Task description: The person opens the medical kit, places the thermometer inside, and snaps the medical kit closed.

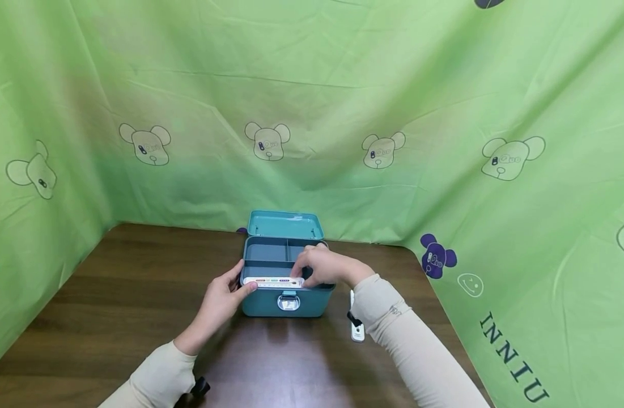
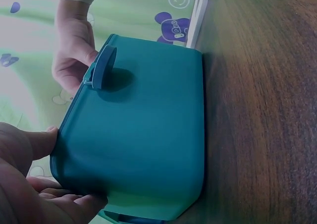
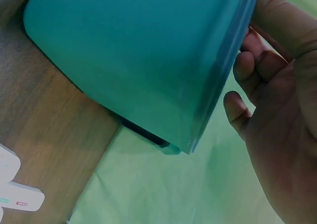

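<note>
A teal storage box (image 1: 260,304) stands on the table with its lid (image 1: 285,225) raised at the back. Inside is a grey divided tray (image 1: 266,253). A long white strip with coloured marks (image 1: 273,281) lies along the box's front edge, inside the rim. My left hand (image 1: 222,297) grips the front left corner, thumb on the rim by the strip's left end and fingers against the side wall. Reaching in from the right, my right hand (image 1: 324,266) pinches the strip's right end. In the right wrist view its fingertips are partly hidden behind the box wall (image 3: 124,50).
More white strips (image 3: 22,196) lie on the brown table (image 1: 153,283) right of the box, partly under my right sleeve (image 1: 378,300). A clasp (image 1: 288,302) juts from the box front. Green printed cloth (image 1: 317,85) hangs behind and along both sides.
</note>
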`<state>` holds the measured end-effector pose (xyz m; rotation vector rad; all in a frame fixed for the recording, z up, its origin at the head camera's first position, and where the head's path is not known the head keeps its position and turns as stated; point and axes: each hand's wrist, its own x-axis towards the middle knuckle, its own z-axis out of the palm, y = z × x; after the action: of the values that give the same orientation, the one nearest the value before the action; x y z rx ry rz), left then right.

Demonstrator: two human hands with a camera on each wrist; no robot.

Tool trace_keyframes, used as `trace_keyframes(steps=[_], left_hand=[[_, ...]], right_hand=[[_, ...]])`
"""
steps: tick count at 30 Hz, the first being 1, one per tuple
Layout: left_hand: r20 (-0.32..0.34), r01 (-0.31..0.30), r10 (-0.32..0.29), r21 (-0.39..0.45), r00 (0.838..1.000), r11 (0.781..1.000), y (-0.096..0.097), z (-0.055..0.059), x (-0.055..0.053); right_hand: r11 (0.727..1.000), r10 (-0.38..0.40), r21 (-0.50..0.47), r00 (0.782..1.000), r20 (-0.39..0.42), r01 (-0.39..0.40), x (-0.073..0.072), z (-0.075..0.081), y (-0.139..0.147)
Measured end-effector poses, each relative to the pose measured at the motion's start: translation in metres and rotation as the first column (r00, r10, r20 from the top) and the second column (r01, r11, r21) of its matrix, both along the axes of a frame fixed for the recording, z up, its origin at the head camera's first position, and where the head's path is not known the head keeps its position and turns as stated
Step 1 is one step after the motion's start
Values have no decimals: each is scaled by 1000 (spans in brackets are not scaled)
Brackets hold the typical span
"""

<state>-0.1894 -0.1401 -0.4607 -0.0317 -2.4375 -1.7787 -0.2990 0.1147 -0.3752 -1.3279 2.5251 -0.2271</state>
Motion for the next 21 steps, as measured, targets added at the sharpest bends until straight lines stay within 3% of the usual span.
trace_keyframes(steps=[12, 16, 21], left_hand=[[-16, 1, -1, 1, 1000, 1000, -3, 1, 0], [-17, 1, -1, 2, 1000, 1000, -2, 0, 0], [-15, 6, -6, 1, 1000, 1000, -1, -3, -1]], right_hand=[[1000, 8, 22, 1000, -18, -8, 1, -1, -5], [1000, -10, -19, 1000, 7, 10, 3, 1, -1], [995, -23, -100, 998, -51, 18, 7, 4, 13]])
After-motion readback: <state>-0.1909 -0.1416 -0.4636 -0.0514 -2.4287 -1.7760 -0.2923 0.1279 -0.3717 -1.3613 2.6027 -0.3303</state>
